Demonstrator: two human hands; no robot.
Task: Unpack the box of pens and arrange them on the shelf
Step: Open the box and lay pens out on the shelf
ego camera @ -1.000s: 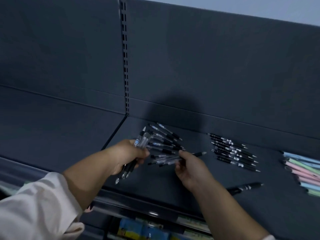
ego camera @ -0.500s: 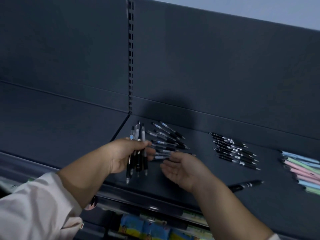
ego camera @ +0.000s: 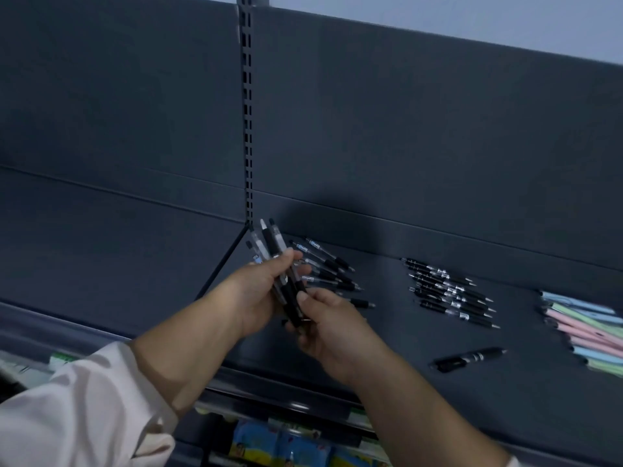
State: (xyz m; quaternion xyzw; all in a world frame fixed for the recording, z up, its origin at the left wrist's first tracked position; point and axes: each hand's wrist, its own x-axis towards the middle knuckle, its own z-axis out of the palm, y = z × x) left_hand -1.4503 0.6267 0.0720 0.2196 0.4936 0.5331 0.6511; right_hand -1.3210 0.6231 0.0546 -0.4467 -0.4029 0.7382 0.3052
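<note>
My left hand [ego camera: 256, 294] grips a bunch of black and clear pens [ego camera: 273, 251], held nearly upright above the dark shelf [ego camera: 387, 338]. My right hand [ego camera: 323, 325] pinches the lower ends of that bunch from below. Just behind the hands, a loose row of similar pens [ego camera: 328, 267] lies on the shelf. The box is not in view.
Farther right lie a neat group of black pens [ego camera: 451, 294], a single thick black pen [ego camera: 468, 358] near the front, and pastel pens [ego camera: 586, 328] at the right edge. A slotted upright [ego camera: 247, 129] divides the back panel. Colourful packets [ego camera: 279, 446] sit on the shelf below.
My right hand laid a pen down in the row, opened, then came back to pinch the bottom of the bunch. My left hand turned the bunch from slanted to nearly upright.
</note>
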